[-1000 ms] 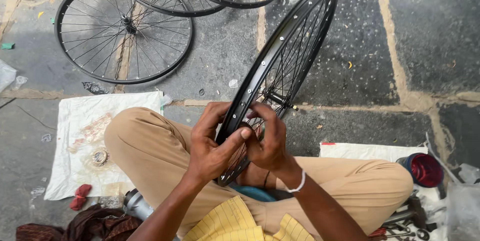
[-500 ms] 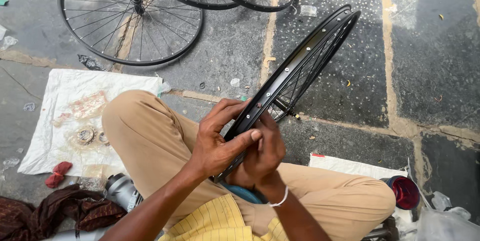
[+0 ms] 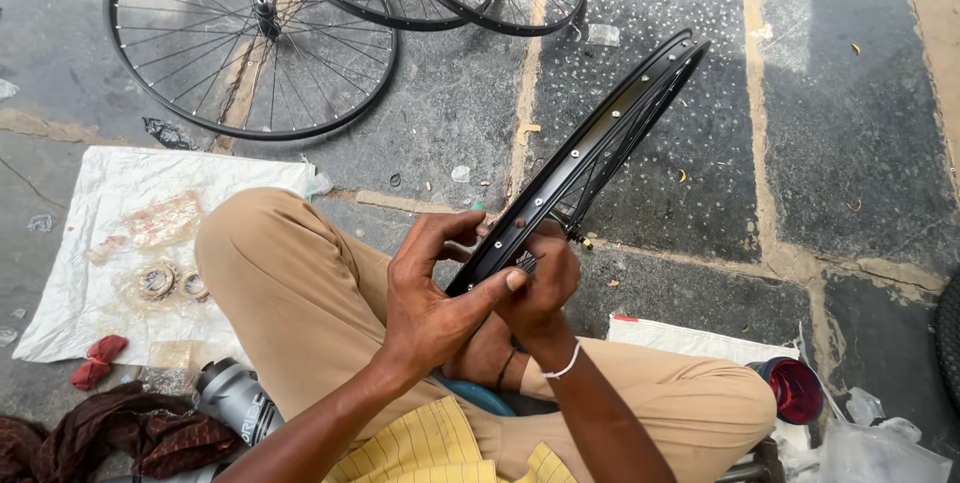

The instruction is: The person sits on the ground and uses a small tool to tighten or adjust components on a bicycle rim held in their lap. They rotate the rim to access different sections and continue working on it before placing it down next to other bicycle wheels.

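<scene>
- Head view, the only one supplied: a black bicycle rim (image 3: pixel 590 148) is held tilted on edge across the lap of a person seated on the stone floor (image 3: pixel 860 143), its far end pointing up and to the right, its near end between the two hands.
- Left hand (image 3: pixel 440 308) is seen cupped under and around the near edge of the rim, thumb laid across the outer face and fingers (image 3: pixel 452 235) curled over the top, closed on the rim.
- Right hand (image 3: pixel 540 288) is pressed on the rim's inner side, fingers bunched narrowly at a spoke hole; something small may be pinched there, but it is too small to be told.
- Compared with half a second and a second earlier, the rim has been lowered to a flatter slant and both hands have been kept at the same near section, the left thumb now stretched further across; the work is judged to be continuing at one spot rather than being moved round the rim.
- Laced wheels (image 3: pixel 250 38) are laid flat on the floor beyond the knees, well apart from the hands.
- White cloth (image 3: pixel 90 243) with small round parts (image 3: pixel 160 281) is spread to the left of the knee; a red rag (image 3: pixel 95 361) lies at its near edge.
- Red-lidded jar (image 3: pixel 795 390) is set by the right leg.
</scene>
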